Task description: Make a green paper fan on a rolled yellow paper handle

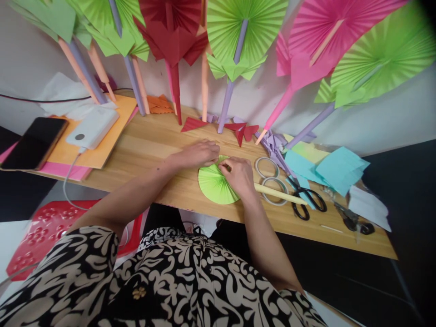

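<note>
Paper fan (pixel 214 187): green, pleated, flat on table (pixel 153 145).
Left hand (pixel 200 154): pinches its top edge.
Right hand (pixel 240 175): pinches alongside; stick (pixel 282 194) just right.

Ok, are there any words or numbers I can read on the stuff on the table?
No words, numbers or signs can be read anywhere.
White power bank: only a round button, no brand shows.
Phone: the screen is dark.
Green paper fan and the paper fans on the wall: plain paper, nothing written.
</note>
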A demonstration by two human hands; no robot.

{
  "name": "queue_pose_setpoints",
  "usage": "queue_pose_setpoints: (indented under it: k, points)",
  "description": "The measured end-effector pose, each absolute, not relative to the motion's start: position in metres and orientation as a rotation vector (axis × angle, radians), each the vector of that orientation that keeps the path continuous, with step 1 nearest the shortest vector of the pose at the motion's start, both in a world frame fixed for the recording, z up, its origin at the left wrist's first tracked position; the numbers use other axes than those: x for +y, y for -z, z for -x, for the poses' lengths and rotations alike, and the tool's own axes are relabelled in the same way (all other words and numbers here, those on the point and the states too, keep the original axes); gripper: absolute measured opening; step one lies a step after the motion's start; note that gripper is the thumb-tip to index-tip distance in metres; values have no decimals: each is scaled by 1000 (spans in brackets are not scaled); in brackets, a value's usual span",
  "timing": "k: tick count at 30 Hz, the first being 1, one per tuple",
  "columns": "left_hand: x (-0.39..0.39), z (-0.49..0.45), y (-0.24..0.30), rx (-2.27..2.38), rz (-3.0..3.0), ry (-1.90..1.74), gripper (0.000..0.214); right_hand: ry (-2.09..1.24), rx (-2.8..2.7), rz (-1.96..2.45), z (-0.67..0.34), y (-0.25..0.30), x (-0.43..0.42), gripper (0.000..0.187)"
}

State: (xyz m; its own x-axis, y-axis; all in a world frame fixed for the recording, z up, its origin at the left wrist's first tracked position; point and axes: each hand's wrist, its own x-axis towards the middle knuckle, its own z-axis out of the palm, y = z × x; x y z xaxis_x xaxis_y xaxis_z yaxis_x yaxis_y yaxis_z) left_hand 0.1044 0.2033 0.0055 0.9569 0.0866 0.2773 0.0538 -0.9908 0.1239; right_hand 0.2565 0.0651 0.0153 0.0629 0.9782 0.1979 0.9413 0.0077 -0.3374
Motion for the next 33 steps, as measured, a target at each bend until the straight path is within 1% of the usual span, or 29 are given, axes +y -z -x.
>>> queue_pose_setpoints:
  k: [7,14,23,27,30,33]
  points:
    - [205,-103,-9,136,-2986,-424,16,-84,-1917,1920,-253,-15,66,12]
    - [207,-102,-9,116,-2954,-445,12,-33,-1914,1995,-247,-14,68,12]
    - [226,-91,-2,226,-2847,-445,9,-42,-1903,2017,-244,-12,71,12]
    - [231,-87,-2,225,-2814,-463,11,-64,-1827,1932,-254,-26,65,19]
    - [232,-85,-2,222,-2805,-490,13,40,-1689,1904,-278,-42,43,29]
    - [232,-84,-3,232,-2790,-519,12,22,-1816,1956,-309,-47,13,30]
